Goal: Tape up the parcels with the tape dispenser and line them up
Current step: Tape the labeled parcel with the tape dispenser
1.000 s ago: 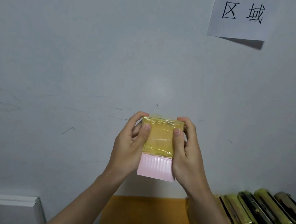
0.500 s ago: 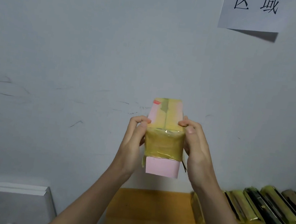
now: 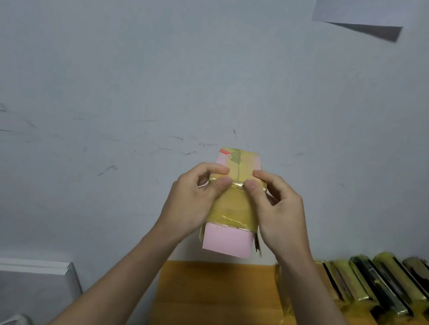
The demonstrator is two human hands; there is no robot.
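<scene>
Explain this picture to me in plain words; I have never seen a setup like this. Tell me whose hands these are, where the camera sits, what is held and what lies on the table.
There is no machine here. A person wears a camera on the head, so you see their own two arms. The left hand and right hand grip a pink parcel in the air, thumbs pressing its yellowish tape band. Below is a wooden table against a pale wall. A row of taped parcels lies on it at right.

The scene is being seen from the head, close up, facing forward at the wall and slightly down at the table.
</scene>
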